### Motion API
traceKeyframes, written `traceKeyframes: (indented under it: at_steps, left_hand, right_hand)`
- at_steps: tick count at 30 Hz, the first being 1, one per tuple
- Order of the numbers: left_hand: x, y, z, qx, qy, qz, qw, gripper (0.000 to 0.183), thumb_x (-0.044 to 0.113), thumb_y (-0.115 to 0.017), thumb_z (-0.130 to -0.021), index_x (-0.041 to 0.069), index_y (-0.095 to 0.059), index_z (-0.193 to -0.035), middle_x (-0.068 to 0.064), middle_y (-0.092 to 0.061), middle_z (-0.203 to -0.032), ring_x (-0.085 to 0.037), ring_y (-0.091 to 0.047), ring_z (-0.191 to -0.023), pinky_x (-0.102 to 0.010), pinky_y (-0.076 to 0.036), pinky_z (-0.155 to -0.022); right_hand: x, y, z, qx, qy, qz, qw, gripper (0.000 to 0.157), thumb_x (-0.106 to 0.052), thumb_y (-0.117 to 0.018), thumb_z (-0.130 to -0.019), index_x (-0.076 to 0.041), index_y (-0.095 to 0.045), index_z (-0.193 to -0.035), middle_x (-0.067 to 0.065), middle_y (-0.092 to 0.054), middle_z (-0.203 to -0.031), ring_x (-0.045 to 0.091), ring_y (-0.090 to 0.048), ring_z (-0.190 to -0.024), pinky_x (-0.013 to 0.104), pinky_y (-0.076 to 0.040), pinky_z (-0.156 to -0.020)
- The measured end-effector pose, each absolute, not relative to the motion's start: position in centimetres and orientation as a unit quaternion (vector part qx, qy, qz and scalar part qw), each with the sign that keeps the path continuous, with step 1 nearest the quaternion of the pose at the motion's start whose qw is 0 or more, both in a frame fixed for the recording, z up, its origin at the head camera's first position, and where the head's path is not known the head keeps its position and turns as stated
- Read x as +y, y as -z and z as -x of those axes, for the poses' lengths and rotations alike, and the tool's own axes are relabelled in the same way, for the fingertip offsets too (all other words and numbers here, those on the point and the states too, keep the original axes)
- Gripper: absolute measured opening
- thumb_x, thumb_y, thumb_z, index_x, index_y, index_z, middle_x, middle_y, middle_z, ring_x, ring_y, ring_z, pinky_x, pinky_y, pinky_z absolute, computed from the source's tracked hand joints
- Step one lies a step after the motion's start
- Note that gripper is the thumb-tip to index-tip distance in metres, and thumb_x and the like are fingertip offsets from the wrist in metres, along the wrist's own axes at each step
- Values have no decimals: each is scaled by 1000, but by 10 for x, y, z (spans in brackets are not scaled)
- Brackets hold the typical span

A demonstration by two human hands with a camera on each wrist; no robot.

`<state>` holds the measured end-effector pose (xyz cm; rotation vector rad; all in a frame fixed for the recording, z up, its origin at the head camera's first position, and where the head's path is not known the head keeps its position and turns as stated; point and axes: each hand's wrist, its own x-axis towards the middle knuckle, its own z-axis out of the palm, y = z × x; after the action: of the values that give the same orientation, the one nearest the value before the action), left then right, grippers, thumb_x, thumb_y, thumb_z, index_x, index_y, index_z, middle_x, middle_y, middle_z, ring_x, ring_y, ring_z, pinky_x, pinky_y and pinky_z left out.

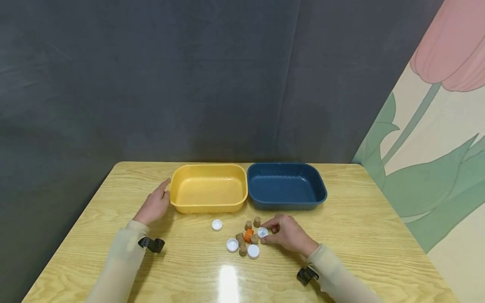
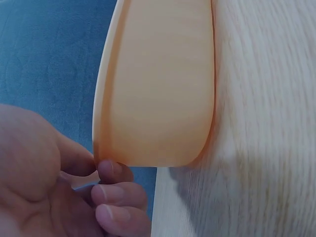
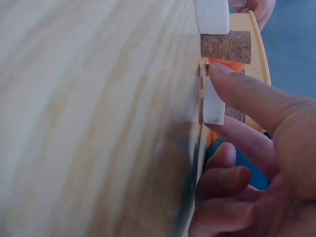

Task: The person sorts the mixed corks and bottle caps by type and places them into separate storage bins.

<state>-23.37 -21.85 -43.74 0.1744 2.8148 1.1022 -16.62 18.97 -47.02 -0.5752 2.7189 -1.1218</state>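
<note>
The right hand has a narrow grip: the thumb and the index finger pinch a white cap between them, and the other fingers are bent. This cap is in front of the yellow tray, a little beyond its right end. The left hand is at the left end of the yellow tray, with the fingertips touching at its rim; whether this grip pinches the rim or only touches it, I cannot tell.

The yellow tray stands on the desk, and its smooth inner floor can be seen. The blue tray stands just beside the yellow tray, on the right, and its inner floor is also visible. In front of the yellow tray, toward its right end, lies a loose group of corks with a small orange piece among them. Three more white caps lie in front of the yellow tray, one of them nearer to it.

From the right wrist, the pinched cap and the thumb partly hide the corks and the orange piece, and if the cap touches the desk is hard to make out. From the left wrist, the upper picture edge cuts off the yellow tray.
</note>
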Motion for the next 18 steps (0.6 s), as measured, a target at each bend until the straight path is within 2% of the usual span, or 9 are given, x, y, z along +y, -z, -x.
traceKeyframes:
  at_steps: [5,6,10,14,17,18]
  left_hand:
    - [-218,437,234,929,-359,-64,53,54,12,-27,-108,-1,-14,-159,-23,-57,-101,-19,-44,-62,-36,-41,-68]
    - [-218,437,234,930,-359,-62,56,54,12,-27,-109,0,-14,-159,-20,-55,-96,-19,-43,-62,-36,-40,-67]
    - [-218,434,234,930,-357,-65,61,54,12,-27,-109,-1,-13,-159,-19,-56,-97,-18,-41,-59,-35,-40,-63]
    - [-218,433,234,929,-356,-70,72,55,13,-26,-108,-2,-10,-159,-17,-53,-88,-15,-37,-51,-35,-40,-60]
    - [-218,433,234,929,-355,-70,80,55,14,-25,-109,-1,-9,-160,-18,-53,-91,-19,-38,-52,-37,-40,-61]
    - [-218,434,234,930,-352,-70,79,55,14,-25,-109,-1,-9,-159,-22,-56,-101,-21,-44,-57,-37,-42,-65]
  right_hand:
    - [193,464,167,903,384,180,69,24,-21,-90,-74,-14,-81,-95,-6,-56,-69,9,-49,-68,22,-40,-58]
    - [194,463,167,903,385,181,66,25,-21,-90,-74,-13,-81,-96,-6,-57,-70,9,-49,-68,22,-41,-58]
    - [196,453,168,905,377,194,44,26,-20,-90,-73,-11,-81,-96,-5,-58,-71,9,-50,-67,22,-43,-57]
    - [198,444,169,912,356,200,28,25,-21,-90,-74,-13,-81,-96,-7,-55,-70,7,-50,-66,22,-43,-55]
    - [198,438,171,918,342,202,13,24,-21,-90,-74,-15,-81,-95,-9,-53,-69,7,-48,-65,22,-42,-55]
    - [199,437,172,918,340,203,7,24,-20,-90,-74,-15,-81,-95,-9,-53,-69,7,-48,-65,22,-42,-56]
